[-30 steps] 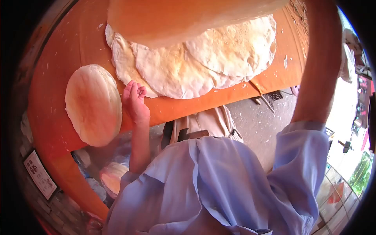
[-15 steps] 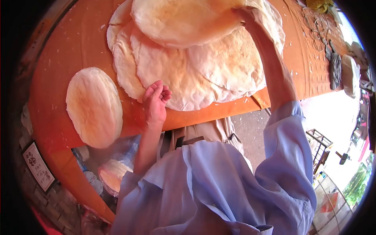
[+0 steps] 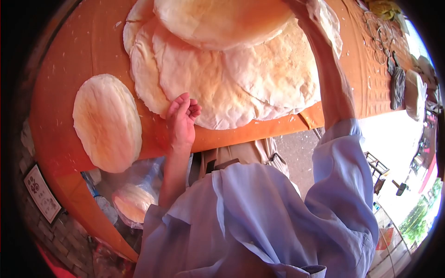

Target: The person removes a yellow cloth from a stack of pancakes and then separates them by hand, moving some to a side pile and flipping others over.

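Note:
Large flat rounds of bread overlap in a spread on the orange-covered table. One round lies uppermost at the far side, and my right hand is at its right edge, with the fingers cut off by the top of the view and their grip hidden. My left hand hovers by the near edge of the spread, palm up with loosely curled fingers, nothing visible in it. To its left, a separate thick round or small stack of bread lies near the table's edge.
Below the table, bread in a clear plastic bag shows at the left. A framed sign stands at the far left. Cords, a dark bag and a pale bundle lie at the right. A wire rack stands beyond.
My right hand and the uppermost round have shifted slightly upward in view, the hand partly leaving the frame. My left hand keeps nearly the same pose.

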A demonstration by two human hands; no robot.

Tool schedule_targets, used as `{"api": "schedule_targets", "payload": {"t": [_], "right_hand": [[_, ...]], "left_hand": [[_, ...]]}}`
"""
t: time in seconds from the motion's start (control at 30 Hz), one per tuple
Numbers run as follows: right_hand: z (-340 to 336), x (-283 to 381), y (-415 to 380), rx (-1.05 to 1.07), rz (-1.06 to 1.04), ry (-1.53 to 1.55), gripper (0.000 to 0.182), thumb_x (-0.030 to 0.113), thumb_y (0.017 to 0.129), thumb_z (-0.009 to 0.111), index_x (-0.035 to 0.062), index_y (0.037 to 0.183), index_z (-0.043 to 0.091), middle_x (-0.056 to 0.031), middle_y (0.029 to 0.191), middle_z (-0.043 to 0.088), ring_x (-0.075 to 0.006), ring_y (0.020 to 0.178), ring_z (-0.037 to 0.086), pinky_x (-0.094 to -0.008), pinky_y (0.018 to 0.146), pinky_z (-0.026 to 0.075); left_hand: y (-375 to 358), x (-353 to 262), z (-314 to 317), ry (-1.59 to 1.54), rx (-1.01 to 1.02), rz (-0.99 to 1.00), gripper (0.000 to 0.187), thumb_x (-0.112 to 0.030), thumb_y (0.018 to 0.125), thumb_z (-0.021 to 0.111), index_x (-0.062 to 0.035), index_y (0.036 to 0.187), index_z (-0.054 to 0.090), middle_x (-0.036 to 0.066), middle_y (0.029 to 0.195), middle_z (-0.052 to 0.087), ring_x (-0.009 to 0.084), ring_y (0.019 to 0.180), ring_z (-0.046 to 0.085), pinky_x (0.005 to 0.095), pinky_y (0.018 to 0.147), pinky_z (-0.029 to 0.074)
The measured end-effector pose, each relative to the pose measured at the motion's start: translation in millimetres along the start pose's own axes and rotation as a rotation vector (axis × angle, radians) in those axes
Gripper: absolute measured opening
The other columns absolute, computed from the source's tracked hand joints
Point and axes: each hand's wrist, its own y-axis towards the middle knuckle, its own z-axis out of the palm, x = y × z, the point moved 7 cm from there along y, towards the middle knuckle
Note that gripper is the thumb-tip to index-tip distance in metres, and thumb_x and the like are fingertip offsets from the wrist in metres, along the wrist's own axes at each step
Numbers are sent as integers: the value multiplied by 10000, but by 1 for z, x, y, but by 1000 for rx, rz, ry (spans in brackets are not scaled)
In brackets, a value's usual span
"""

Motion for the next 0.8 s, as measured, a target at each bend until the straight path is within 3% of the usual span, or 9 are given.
{"api": "schedule_targets", "payload": {"t": [0.1, 0.13, 0.23, 0.27, 0.4, 0.5, 0.6, 0.67, 0.8], "right_hand": [[73, -68, 83, -144, -37, 685, 610, 308, 751, 741, 40, 1258, 532, -117, 867, 685, -216, 639, 650, -361, 604, 516], [50, -50, 52, -48, 103, 606, 639, 250, 770, 729, -4, 1289, 456, -158, 936, 663, -256, 683, 662, -395, 607, 534], [90, -47, 68, 288, 202, 1250, 537, 218, 773, 721, 21, 1231, 522, -159, 947, 658, -243, 706, 664, -382, 609, 541], [93, -44, 76, 210, 158, 1007, 395, 169, 767, 705, 18, 1117, 602, -149, 930, 668, -245, 734, 671, -384, 612, 546], [63, 9, 100, 418, -277, 1174, 261, 127, 735, 692, -14, 951, 658, -134, 874, 683, -249, 739, 677, -393, 635, 557], [76, -16, 112, 628, -229, 1402, 239, 90, 783, 658, -19, 995, 641, -130, 951, 678, -255, 861, 676, -404, 759, 569], [164, -119, 150, 454, 117, 1002, 372, 233, 736, 737, 12, 1024, 656, -83, 894, 675, -206, 737, 650, -354, 680, 549], [171, -132, 143, 382, 251, 902, 427, 305, 729, 757, 25, 1036, 661, -65, 887, 669, -194, 725, 645, -328, 676, 547], [110, -84, 70, 360, -221, 778, 434, 341, 761, 735, 6, 1024, 651, -90, 924, 655, -223, 839, 649, -316, 766, 562]], "left_hand": [[-1, -1, -1, -22, 5, 1, 228, -124, 918, 576, -29, 1123, 546, 65, 883, 617, 163, 747, 611, 268, 685, 502], [-1, -1, -2, -30, 8, 2, 228, -126, 918, 578, -30, 1122, 546, 65, 884, 618, 163, 747, 611, 268, 685, 503], [-1, 0, -3, -59, 20, 2, 228, -129, 918, 579, -33, 1123, 547, 64, 879, 623, 162, 750, 613, 267, 684, 502], [-1, 1, -2, -61, 19, -2, 226, -128, 919, 577, -34, 1122, 548, 63, 876, 625, 162, 750, 614, 265, 683, 502], [-4, 3, -1, -68, 19, -12, 214, -126, 920, 572, -38, 1114, 555, 59, 868, 629, 161, 744, 616, 263, 676, 499], [-5, 2, -1, -67, 1, -15, 208, -125, 921, 570, -39, 1110, 559, 58, 867, 629, 161, 741, 617, 266, 672, 497], [-5, 4, -5, -81, -6, -9, 208, -125, 920, 570, -41, 1110, 560, 59, 870, 629, 160, 744, 616, 268, 672, 495], [-4, 6, -5, -92, 0, -9, 207, -125, 921, 569, -43, 1111, 560, 59, 872, 628, 159, 747, 615, 268, 674, 494], [-8, 5, -5, -86, -19, -18, 202, -128, 923, 566, -47, 1109, 562, 57, 874, 624, 159, 750, 614, 266, 676, 491]]}}
